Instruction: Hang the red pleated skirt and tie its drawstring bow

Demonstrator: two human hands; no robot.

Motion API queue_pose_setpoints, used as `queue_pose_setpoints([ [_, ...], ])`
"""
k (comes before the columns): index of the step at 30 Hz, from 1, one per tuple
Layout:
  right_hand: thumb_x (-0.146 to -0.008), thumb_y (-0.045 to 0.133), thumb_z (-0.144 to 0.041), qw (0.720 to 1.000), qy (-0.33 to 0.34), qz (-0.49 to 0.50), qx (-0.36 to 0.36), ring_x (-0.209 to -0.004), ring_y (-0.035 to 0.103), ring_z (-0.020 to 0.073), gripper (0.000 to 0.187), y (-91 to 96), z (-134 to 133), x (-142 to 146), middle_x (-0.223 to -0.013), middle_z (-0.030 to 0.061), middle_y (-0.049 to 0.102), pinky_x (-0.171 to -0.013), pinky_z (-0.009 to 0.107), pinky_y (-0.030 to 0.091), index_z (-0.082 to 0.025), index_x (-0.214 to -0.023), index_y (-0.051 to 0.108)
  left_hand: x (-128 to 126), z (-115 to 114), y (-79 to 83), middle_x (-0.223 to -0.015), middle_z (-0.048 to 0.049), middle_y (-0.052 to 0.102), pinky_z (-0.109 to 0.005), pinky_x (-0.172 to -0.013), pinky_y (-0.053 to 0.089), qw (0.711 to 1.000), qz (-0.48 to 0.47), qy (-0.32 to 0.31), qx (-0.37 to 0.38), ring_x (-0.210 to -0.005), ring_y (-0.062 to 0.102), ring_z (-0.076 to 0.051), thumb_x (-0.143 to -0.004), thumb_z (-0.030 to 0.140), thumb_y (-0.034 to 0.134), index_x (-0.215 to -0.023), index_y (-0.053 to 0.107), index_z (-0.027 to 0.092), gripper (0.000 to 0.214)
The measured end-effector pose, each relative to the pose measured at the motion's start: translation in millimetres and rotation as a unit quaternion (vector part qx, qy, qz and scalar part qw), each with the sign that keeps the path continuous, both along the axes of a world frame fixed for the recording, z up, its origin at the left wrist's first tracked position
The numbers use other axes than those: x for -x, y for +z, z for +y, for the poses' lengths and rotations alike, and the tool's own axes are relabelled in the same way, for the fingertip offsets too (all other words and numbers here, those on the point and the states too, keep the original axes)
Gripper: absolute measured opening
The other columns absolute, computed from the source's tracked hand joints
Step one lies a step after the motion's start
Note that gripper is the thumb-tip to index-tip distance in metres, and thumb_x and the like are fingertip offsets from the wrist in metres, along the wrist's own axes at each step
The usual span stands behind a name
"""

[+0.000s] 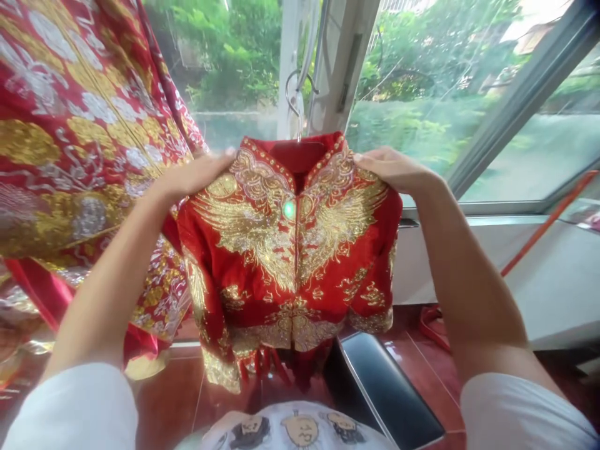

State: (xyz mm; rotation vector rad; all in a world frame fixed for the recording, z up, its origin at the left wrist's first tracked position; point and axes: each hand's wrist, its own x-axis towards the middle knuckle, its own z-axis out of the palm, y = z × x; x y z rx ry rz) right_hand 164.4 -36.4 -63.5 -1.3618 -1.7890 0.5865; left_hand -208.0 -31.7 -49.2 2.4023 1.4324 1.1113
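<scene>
A short red jacket (272, 250) with gold and silver embroidery hangs upright in front of me, its front closed and a green-glowing round button near the collar. Inside its neck is a dark red hanger (297, 153), whose metal hook (299, 103) rises toward a white strap. My left hand (201, 172) grips one shoulder of the jacket, and my right hand (394, 167) grips the other. Both thumbs lie on top of the cloth; most of the fingers are hidden behind it. Fringe dangles from the lower hem.
A larger red embroidered garment (94, 150) fills the left side, close to my left arm. Behind are window panes (440, 112) and a frame (337, 69). Below right, a black flat-topped box-like object (389, 387) stands on the red tiled floor (173, 400). An orange pole (548, 222) leans at right.
</scene>
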Motion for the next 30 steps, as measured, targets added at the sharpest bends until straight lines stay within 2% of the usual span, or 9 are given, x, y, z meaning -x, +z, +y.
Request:
queue_pose_setpoints([
  [2,-0.084,0.06,-0.025,0.999,-0.008,-0.005,-0.04,-0.062,0.049,0.0007,0.024,-13.7,-9.5,-11.8,-0.07,0.0004,0.062,-0.06,0.018,0.033,-0.006,-0.072,0.068,11.8,-26.1,-14.6,-0.082,-0.0071,0.065,-0.048,-0.093,0.045,0.998,0.053,0.024,-0.008,-0.087,0.063,-0.023,-0.09,0.068,0.036,-0.089,0.067,0.006,0.07],
  [6,-0.077,0.065,-0.008,0.99,-0.032,0.128,-0.052,-0.07,0.055,0.005,0.012,-49.1,-16.9,-28.1,-0.082,0.0051,0.067,-0.066,0.021,0.039,-0.011,-0.086,0.072,22.9,-57.0,-35.8,-0.093,-0.0088,0.067,-0.046,-0.087,0.047,0.998,0.056,0.025,-0.031,-0.083,0.061,-0.024,-0.081,0.072,0.049,-0.109,0.065,0.012,0.068],
  [10,-0.083,0.055,-0.006,0.957,-0.052,0.277,-0.061,-0.068,0.059,0.0092,0.017,-76.0,-4.3,-30.8,-0.079,0.0091,0.068,-0.064,0.025,0.04,-0.012,-0.083,0.071,33.6,-29.9,-45.0,-0.098,-0.0096,0.069,-0.043,-0.095,0.045,0.992,-0.031,-0.103,0.067,-0.091,0.059,-0.022,-0.075,0.071,0.059,-0.112,0.063,0.009,0.073],
  [12,-0.086,0.048,-0.005,0.94,-0.077,0.323,-0.075,-0.072,0.062,0.0114,0.023,-83.9,2.7,-32.3,-0.079,0.0108,0.068,-0.065,0.026,0.042,-0.012,-0.083,0.07,39.0,-14.0,-49.9,-0.098,-0.0113,0.069,-0.047,-0.1,0.041,0.982,-0.106,-0.119,0.099,-0.099,0.057,-0.025,-0.064,0.075,0.067,-0.114,0.062,0.005,0.085],
  [16,-0.082,0.056,-0.012,0.939,-0.127,0.211,-0.241,-0.091,0.063,0.0156,0.016,-92.6,-3.6,-27.7,-0.097,0.0138,0.069,-0.078,0.029,0.044,-0.014,-0.091,0.07,42.3,-11.5,-54.3,-0.102,-0.0123,0.068,-0.051,-0.104,0.037,0.979,-0.124,-0.106,0.126,-0.112,0.052,-0.03,-0.057,0.067,0.078,-0.122,0.056,0.002,0.094],
  [19,-0.078,0.064,-0.022,0.857,-0.284,0.114,-0.414,-0.087,0.06,0.0167,0.023,-95.4,-32.4,4.6,-0.098,0.0116,0.067,-0.078,0.03,0.044,-0.014,-0.099,0.067,37.6,-25.0,-49.9,-0.108,-0.0087,0.067,-0.048,-0.102,0.039,0.988,-0.066,-0.111,0.082,-0.103,0.056,-0.025,-0.068,0.057,0.076,-0.129,0.053,0.005,0.083],
  [21,-0.084,0.058,-0.028,0.82,-0.336,0.167,-0.432,-0.066,0.054,0.0131,0.025,-94.9,-56.3,42.7,-0.079,0.006,0.062,-0.064,0.028,0.041,-0.015,-0.105,0.061,32.9,-32.1,-47.0,-0.112,-0.0071,0.066,-0.047,-0.1,0.043,0.992,-0.047,-0.105,0.06,-0.097,0.058,-0.022,-0.071,0.054,0.076,-0.133,0.05,0.009,0.081],
  [26,-0.087,0.053,-0.039,0.936,-0.141,0.214,-0.243,-0.057,0.05,0.0119,0.04,-86.1,-85.2,135.7,-0.071,0.0001,0.057,-0.061,0.027,0.04,-0.022,-0.122,0.042,25.1,-36.5,-48.9,-0.124,-0.0064,0.063,-0.047,-0.104,0.04,0.995,-0.046,-0.093,0.013,-0.103,0.056,-0.023,-0.075,0.051,0.074,-0.136,0.049,0.012,0.077],
  [30,-0.087,0.05,-0.026,0.941,-0.114,0.242,-0.207,-0.06,0.051,0.0123,0.042,-84.7,-69.1,162.2,-0.07,-0.0021,0.054,-0.068,0.029,0.043,-0.022,-0.125,0.031,26.8,-34.9,-53.1,-0.12,-0.0062,0.066,-0.045,-0.101,0.043,0.995,-0.064,-0.076,0.019,-0.099,0.058,-0.022,-0.075,0.05,0.074,-0.134,0.051,0.012,0.073],
])
